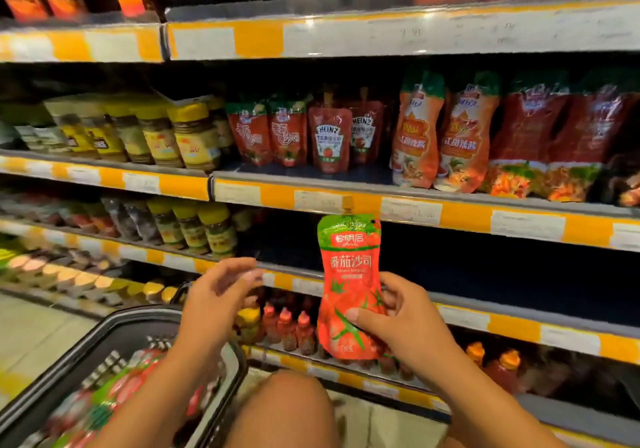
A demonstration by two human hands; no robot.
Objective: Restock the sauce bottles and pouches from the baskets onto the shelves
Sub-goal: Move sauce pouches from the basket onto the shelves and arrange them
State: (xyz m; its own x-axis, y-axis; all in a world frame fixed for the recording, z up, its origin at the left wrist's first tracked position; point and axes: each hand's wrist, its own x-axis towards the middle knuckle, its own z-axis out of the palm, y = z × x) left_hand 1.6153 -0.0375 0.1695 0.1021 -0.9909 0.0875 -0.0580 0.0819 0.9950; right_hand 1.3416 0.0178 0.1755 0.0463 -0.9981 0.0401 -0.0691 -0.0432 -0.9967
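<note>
Open dark bay just R of the jars (204, 227) on that shelf, nothing standing in it. Shelf above the jars: pouches (329, 139) packed side by side, w/ bare strip at front edge.

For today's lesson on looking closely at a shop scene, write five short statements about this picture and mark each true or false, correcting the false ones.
1. The right hand holds a red pouch with a green top. True.
2. The left hand grips a bottle. False: it holds nothing, its fingers loosely spread.
3. The pouch is held upright, spout up. True.
4. The basket at lower left is bare inside. False: red and green packs lie in it.
5. Heinz pouches stand on a shelf below the held pouch. False: they stand on the shelf above it.
</note>
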